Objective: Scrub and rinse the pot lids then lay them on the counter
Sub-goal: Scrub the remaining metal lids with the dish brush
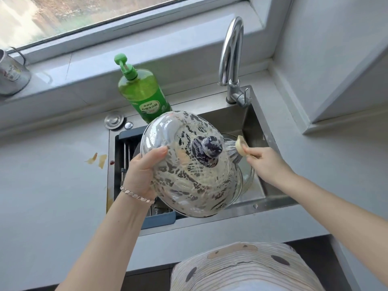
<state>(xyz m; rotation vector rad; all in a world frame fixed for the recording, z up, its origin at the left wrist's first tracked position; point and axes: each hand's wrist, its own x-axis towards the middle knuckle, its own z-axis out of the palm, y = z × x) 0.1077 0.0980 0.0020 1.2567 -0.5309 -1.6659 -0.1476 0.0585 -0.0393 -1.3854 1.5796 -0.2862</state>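
A shiny steel pot lid (189,181) with a dark knob (206,151) is held tilted over the sink (249,122), its top smeared with soapy foam. My left hand (142,171) grips the lid's left rim, thumb on top. My right hand (263,162) holds a pale-handled scrub brush (236,150) whose bristles touch the lid just right of the knob. Under the steel lid, at its right edge, a glass lid (247,175) shows in the basin, mostly hidden.
A green dish-soap pump bottle (142,93) stands behind the sink, the chrome faucet (231,59) at back right. A drain rack (130,152) fills the sink's left side. Food stains (98,160) mark the grey counter (52,175) on the left. A metal mug (11,74) stands on the windowsill.
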